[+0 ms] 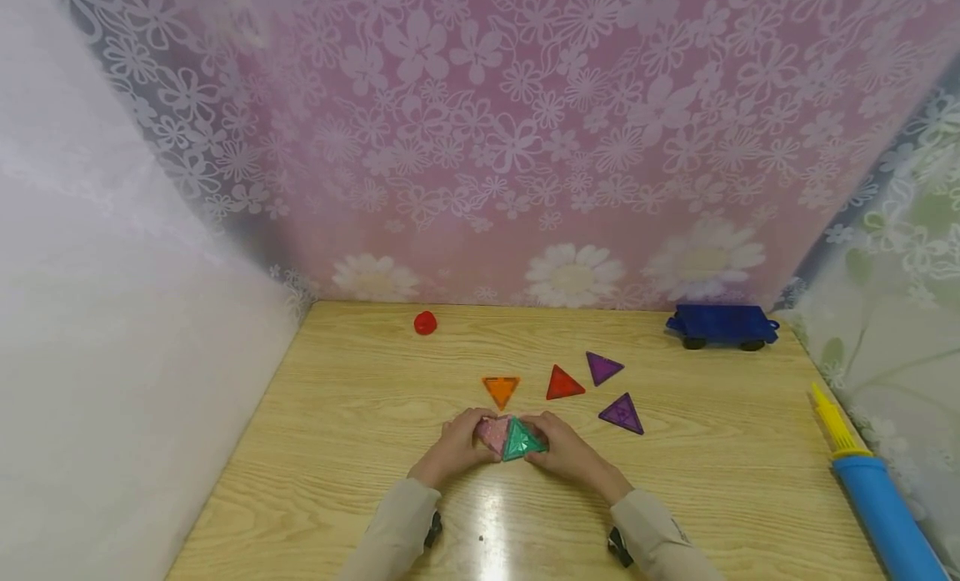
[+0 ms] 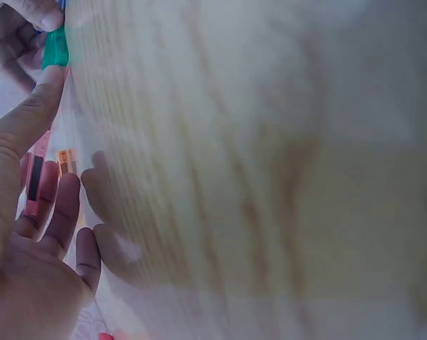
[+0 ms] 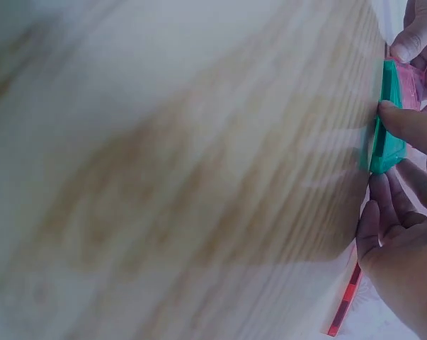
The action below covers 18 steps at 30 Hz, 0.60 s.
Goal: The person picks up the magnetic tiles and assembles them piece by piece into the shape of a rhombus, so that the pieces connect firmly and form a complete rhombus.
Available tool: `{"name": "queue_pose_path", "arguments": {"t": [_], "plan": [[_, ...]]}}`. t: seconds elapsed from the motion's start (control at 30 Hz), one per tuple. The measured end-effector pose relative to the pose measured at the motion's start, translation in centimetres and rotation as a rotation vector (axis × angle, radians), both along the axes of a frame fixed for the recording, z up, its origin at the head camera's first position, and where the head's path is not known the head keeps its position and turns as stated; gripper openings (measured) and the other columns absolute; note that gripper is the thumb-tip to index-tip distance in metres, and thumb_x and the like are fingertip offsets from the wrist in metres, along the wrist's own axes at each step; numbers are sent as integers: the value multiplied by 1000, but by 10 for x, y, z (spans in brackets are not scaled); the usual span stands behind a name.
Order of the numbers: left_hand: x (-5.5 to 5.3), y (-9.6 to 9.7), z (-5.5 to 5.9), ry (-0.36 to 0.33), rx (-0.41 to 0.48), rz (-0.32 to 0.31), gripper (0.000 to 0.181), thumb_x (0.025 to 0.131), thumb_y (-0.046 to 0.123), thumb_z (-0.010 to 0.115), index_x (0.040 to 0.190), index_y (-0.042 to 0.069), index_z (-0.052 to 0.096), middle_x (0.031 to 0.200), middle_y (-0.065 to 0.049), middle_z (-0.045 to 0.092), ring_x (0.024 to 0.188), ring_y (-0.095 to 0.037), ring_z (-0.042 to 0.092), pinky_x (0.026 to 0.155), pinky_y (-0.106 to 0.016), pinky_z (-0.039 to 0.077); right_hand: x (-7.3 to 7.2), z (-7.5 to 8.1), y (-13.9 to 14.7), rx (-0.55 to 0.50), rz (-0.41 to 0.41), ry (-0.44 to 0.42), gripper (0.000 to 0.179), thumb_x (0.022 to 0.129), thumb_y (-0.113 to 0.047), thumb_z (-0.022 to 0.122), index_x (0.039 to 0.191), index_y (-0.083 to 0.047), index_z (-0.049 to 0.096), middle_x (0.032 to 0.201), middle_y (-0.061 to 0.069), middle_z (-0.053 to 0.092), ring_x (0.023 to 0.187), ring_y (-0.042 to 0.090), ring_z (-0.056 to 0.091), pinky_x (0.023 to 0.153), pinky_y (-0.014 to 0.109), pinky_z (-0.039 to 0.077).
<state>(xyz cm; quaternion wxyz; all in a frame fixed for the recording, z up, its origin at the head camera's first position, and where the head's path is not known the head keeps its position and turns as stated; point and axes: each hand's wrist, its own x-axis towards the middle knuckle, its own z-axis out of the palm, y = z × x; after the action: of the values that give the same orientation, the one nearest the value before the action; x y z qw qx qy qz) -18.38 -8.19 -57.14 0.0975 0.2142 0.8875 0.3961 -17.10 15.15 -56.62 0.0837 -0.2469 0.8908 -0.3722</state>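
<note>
In the head view, my left hand (image 1: pixel 459 444) holds a pink translucent triangular tile (image 1: pixel 492 433) between thumb and fingers. My right hand (image 1: pixel 564 453) pinches a green triangular tile (image 1: pixel 521 441), which stands side by side with the pink one, their edges meeting. The left wrist view has the left thumb reaching to the green tile (image 2: pixel 56 48), while the pink tile (image 2: pixel 35 173) lies against the fingers. In the right wrist view, thumb and fingers grip the green tile (image 3: pixel 389 134) close over the table, with the pink tile (image 3: pixel 408 83) behind it.
Beyond the hands lie an orange triangle (image 1: pixel 501 389), a red triangle (image 1: pixel 564 383) and two purple triangles (image 1: pixel 603 368). Farther back are a small red round piece (image 1: pixel 425 323) and a blue wheeled car base (image 1: pixel 722 325). A blue hand pump (image 1: pixel 883 506) with yellow nozzle lies along the right edge.
</note>
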Motion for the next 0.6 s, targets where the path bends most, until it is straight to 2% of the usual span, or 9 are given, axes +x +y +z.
{"name": "queue_pose_path", "arguments": {"t": [0.13, 0.33, 0.6], "plan": [[1, -1, 0, -7, 12, -9, 58, 75, 28, 81, 125, 12, 56, 121, -3, 59, 116, -22, 51, 93, -43, 29, 0, -1, 0, 13, 6, -3, 47, 84, -15, 73, 125, 2, 57, 95, 1, 53, 87, 14, 52, 78, 29, 47], [2, -2, -1, 6, 11, -18, 59, 75, 30, 81, 126, 10, 58, 119, -4, 60, 113, -23, 53, 95, -45, 31, 1, -1, -1, 18, 11, 4, 45, 84, -17, 73, 123, 2, 59, 94, 0, 52, 84, 13, 50, 75, 27, 46], [7, -1, 6, -20, 47, -14, 57, 76, 27, 81, 126, 12, 60, 117, -3, 62, 108, -22, 55, 97, -51, 29, 4, -1, -2, 2, 27, 25, 46, 83, -19, 74, 121, 2, 60, 93, 2, 54, 83, 16, 52, 73, 25, 45]]}}
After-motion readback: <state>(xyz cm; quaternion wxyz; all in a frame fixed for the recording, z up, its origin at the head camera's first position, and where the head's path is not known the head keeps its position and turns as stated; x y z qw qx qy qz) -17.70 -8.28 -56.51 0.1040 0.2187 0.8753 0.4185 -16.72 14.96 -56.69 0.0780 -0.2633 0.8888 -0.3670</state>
